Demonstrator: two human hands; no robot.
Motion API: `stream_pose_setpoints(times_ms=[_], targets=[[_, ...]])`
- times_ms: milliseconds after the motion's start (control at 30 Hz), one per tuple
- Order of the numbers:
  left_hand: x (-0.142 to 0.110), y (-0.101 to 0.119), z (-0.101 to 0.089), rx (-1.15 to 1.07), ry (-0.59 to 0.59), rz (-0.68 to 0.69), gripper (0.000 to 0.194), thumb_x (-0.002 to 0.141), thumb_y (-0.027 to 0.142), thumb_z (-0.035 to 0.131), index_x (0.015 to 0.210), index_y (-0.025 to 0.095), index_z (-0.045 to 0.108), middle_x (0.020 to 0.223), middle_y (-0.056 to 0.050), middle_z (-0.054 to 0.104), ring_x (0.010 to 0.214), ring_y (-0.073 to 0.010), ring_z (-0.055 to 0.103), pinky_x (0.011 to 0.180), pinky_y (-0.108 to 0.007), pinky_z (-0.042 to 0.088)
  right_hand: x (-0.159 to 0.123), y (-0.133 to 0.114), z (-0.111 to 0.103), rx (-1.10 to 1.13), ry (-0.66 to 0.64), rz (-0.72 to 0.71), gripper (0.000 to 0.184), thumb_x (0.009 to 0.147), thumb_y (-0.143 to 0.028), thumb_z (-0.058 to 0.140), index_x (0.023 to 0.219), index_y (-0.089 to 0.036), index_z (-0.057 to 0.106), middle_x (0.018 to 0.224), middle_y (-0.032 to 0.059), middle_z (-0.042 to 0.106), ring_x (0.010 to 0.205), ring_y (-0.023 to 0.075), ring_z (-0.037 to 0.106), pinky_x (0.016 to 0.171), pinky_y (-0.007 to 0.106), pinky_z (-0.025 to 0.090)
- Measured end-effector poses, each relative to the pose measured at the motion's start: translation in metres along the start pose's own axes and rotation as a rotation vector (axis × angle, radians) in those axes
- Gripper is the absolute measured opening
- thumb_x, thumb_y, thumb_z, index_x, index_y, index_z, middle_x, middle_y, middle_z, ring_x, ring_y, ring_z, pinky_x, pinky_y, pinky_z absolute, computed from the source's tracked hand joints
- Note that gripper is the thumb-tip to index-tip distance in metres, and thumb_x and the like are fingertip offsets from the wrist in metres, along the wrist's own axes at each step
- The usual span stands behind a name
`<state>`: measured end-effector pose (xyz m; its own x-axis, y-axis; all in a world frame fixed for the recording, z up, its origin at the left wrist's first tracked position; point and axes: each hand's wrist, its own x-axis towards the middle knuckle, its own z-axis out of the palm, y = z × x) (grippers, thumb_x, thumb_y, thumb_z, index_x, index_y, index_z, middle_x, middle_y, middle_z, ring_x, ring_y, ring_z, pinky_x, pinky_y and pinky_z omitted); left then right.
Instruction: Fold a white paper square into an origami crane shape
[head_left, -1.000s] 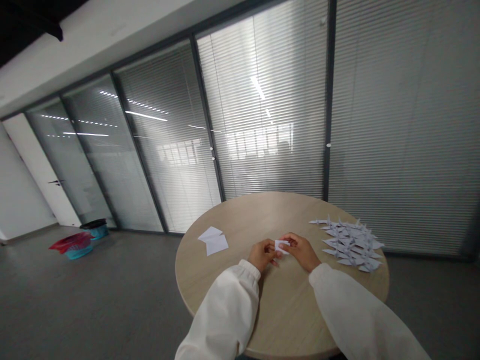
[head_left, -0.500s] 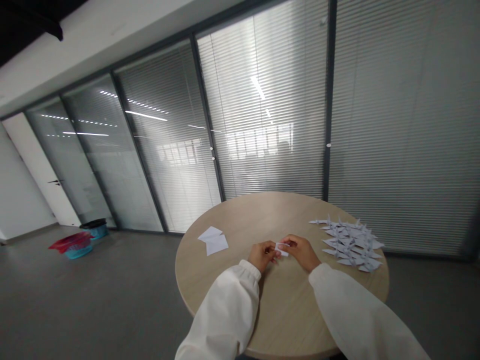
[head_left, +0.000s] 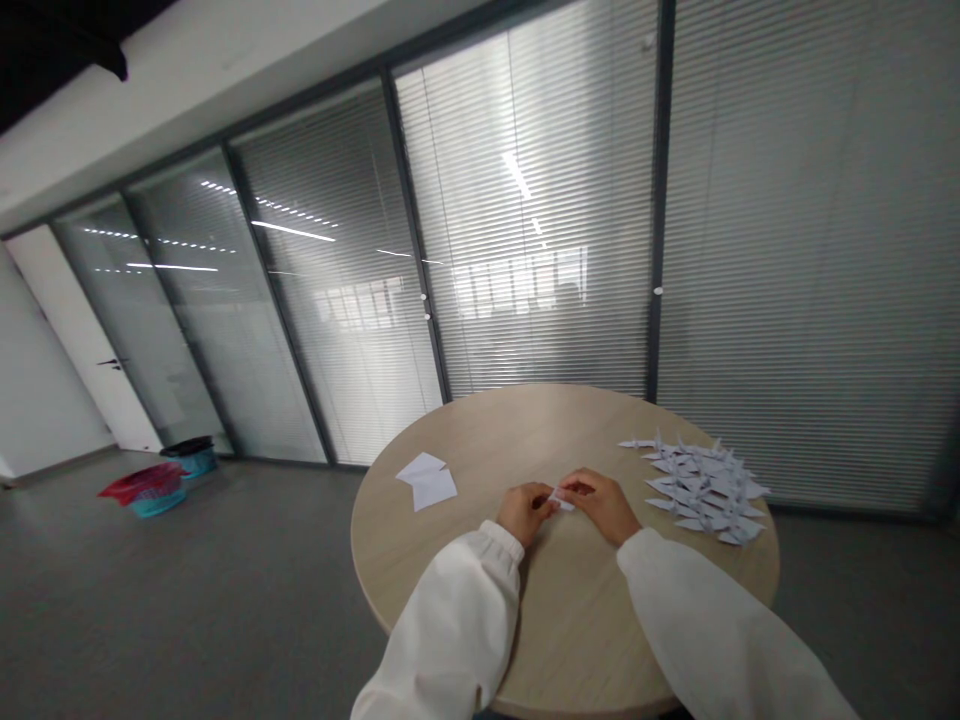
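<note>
- Since the earlier frame, our two hands have drawn closer together, and less of the paper shows between them.
- In the head view, our left hand pinches a small folded white paper between thumb and fingers, over the middle of a round wooden table.
- Our right hand is closed narrowly on the paper's other side. The paper looks like a narrow folded piece, though it is too small to be sure.
- Right of the hands, a pile of paper cranes lies on the table.
- Left of them lie two overlapping white paper sheets.
- Beyond the table stands a glass partition with slatted blinds.
- Far left on the floor, a teal basket with red cloth sits beside a teal bin.
</note>
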<state>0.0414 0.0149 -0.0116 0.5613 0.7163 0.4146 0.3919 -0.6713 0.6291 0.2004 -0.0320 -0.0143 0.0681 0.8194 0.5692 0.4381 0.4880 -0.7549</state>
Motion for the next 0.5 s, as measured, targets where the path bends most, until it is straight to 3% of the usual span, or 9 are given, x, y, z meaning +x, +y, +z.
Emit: stream_pose_setpoints(times_ms=[333,500], targets=[[0.0017,-0.0013,-0.0039,-0.037,0.177,0.012,0.019,0.072,0.029,0.057,0.085,0.021,0.067,0.082,-0.005,0.064,0.076,-0.0152,0.056,0.065,-0.024,0.044,-0.0003,-0.0019,-0.0022,0.018,0.046,0.046,0.019,0.070,-0.038,0.059,0.073,-0.019,0.060,0.068,0.0015,0.063,0.065,0.0163,0.058,0.064,0.027,0.044],[0.0015,0.0003,-0.0084,-0.032,0.203,0.053,0.019,0.075,0.030,0.054,0.086,0.021,0.067,0.083,-0.006,0.063,0.080,-0.0161,0.055,0.068,-0.026,0.045,-0.0005,-0.0020,-0.0011,0.016,0.027,0.047,0.020,0.070,-0.039,0.057,0.071,-0.020,0.059,0.066,0.0013,0.062,0.066,0.0164,0.058,0.064,0.026,0.044]])
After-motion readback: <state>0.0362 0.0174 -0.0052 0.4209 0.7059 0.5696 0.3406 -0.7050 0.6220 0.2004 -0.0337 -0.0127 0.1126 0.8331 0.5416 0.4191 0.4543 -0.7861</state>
